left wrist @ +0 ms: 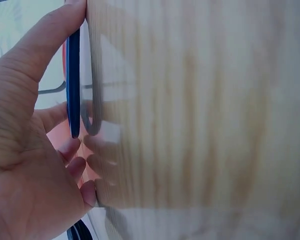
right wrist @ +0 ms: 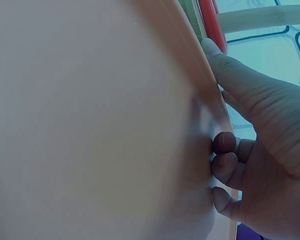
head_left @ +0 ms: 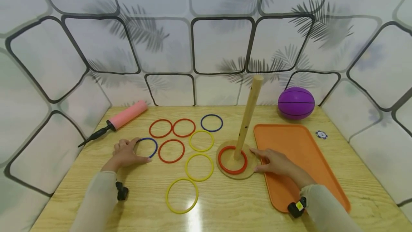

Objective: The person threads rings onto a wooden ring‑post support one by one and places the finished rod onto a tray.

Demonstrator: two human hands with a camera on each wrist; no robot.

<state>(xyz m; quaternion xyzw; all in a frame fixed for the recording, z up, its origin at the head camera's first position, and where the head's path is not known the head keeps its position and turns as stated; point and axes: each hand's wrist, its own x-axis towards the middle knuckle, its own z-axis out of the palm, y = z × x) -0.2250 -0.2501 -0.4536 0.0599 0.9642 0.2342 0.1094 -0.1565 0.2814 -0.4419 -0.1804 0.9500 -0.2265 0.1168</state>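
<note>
Logging hands first: what's the left one doing?

Left hand (head_left: pixel 124 154) grips a blue ring (head_left: pixel 157 146), thumb on one side of the band, finger opposite. Ring sits well left of the stand (head_left: pixel 246 126). Can't tell if it's off the table (head_left: pixel 135 203) or touching.

And the right?

Right hand (head_left: pixel 274 162) holds the right edge of the stand's base with thumb and finger. Other fingers curl by the rim of the orange tray (head_left: pixel 299 149), just right of the stand; contact there unclear.

Anything on the stand?

A red ring (head_left: pixel 234 172), around the post, down at the base. Could be more than one stacked.

Other rings?

Three loose red rings (head_left: pixel 172 162), three yellow rings (head_left: pixel 166 194) and a second blue ring (head_left: pixel 211 115), all left of the stand.

How would these handle?

Rings: likely light, stiff plastic, a bit slick, not fragile. Thin band, so awkward to get under when flat. Best hold is across opposite sides, middle left open. Stand: wood, probably heavier, tippy if knocked high up; take it by the base edge.

Rest?

Purple ball (head_left: pixel 296 103) behind and right of the stand, pink pump (head_left: pixel 128 115) far left of it.
</note>
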